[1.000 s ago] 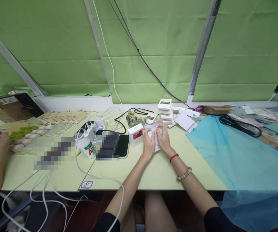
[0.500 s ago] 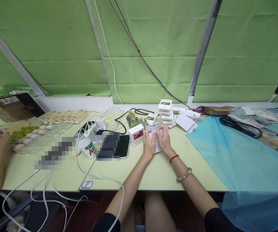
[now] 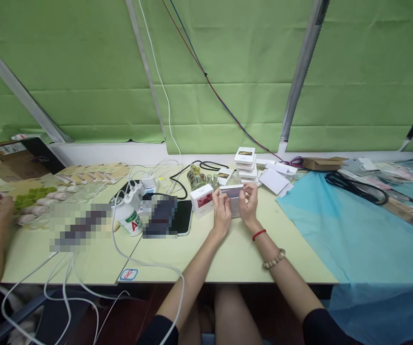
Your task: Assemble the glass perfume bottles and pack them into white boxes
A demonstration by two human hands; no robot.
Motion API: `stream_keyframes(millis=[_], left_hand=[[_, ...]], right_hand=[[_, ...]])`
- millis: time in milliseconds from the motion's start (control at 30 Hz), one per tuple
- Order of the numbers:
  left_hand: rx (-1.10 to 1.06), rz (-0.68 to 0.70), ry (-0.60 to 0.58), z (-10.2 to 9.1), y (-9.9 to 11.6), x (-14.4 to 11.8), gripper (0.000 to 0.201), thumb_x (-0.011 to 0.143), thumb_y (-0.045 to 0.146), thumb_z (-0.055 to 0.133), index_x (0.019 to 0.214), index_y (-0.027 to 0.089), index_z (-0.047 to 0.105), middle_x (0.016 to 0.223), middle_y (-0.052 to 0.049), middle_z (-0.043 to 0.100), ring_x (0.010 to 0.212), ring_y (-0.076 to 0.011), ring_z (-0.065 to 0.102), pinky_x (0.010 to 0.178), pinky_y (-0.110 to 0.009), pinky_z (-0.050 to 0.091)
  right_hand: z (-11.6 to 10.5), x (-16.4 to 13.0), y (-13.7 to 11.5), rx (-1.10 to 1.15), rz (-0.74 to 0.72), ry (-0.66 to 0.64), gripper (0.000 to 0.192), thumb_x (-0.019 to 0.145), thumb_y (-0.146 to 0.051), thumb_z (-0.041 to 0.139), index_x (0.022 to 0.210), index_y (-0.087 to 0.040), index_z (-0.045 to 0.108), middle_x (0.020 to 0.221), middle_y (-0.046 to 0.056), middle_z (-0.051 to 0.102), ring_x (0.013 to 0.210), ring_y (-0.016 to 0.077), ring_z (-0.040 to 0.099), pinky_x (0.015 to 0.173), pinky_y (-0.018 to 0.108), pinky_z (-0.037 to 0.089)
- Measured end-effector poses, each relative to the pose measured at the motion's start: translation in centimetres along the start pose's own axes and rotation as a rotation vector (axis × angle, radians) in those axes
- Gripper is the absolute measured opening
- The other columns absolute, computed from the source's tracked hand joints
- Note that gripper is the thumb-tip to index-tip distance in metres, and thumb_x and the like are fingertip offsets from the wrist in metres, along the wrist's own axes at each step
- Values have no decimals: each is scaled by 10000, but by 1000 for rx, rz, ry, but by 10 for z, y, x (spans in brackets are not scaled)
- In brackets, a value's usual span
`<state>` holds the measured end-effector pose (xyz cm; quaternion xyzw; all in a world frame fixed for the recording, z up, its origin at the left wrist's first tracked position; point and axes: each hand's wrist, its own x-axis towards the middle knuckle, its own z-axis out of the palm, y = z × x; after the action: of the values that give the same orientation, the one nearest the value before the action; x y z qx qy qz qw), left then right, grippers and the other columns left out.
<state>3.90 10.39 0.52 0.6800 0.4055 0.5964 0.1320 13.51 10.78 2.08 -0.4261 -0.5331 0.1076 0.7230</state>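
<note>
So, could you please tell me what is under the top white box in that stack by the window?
Beneath the white square box with the dark picture label lie several more flat white boxes, stacked unevenly. Their tops and whatever they contain are covered.

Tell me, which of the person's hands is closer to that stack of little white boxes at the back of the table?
Right. The right hand sits just in front of the stack of white boxes, slightly apart from it. The left hand is further left, beside the red-labelled box.

We see bare forearms ending in short dark sleeves at the frame's bottom. On our right wrist sit a thin red string bracelet and a pale beaded bracelet.
</note>
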Motion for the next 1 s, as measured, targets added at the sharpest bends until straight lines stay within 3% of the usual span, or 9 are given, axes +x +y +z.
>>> stream_keyframes(millis=[167, 333, 567, 767, 1000], left_hand=[[14, -63, 2, -2, 4, 4, 236, 922, 349, 282, 907, 192, 458, 1102, -109, 390, 1099, -183, 433, 940, -341, 356], [42, -69, -52, -1, 3, 5, 246, 921, 328, 281, 837, 193, 469, 1039, -90, 400, 1021, -180, 442, 923, -339, 365], [53, -80, -103, 0, 3, 5, 252, 925, 313, 259, 816, 196, 454, 949, -72, 420, 909, -170, 462, 869, -334, 395], [71, -113, -142, -2, 3, 2, 181, 897, 342, 362, 998, 203, 419, 999, -78, 426, 991, -182, 454, 925, -364, 373], [109, -123, -191, 1, 1, 1, 653, 716, 258, 615, 1263, 222, 260, 1215, -122, 332, 1176, -235, 382, 963, -396, 379]], right_hand=[[2, 0, 2, -12, 177, -31, 218, 784, -298, 454, 980, -234, 383, 1022, 45, 498, 806, 139, 519, 648, 259, 451], [6, -1, 6, -62, 264, -60, 246, 757, -211, 358, 1002, -224, 339, 986, 56, 494, 830, 159, 521, 778, 316, 422], [6, 0, 3, 28, 373, -87, 243, 738, -209, 336, 980, -236, 322, 825, 11, 527, 694, 164, 527, 692, 304, 413], [6, -1, 3, -19, 388, -149, 158, 786, -354, 391, 895, -241, 401, 830, 10, 573, 754, 184, 540, 712, 303, 399], [4, 1, 5, 32, 420, -133, 307, 815, -498, 360, 917, -231, 473, 784, -3, 587, 715, 174, 541, 670, 281, 400]])
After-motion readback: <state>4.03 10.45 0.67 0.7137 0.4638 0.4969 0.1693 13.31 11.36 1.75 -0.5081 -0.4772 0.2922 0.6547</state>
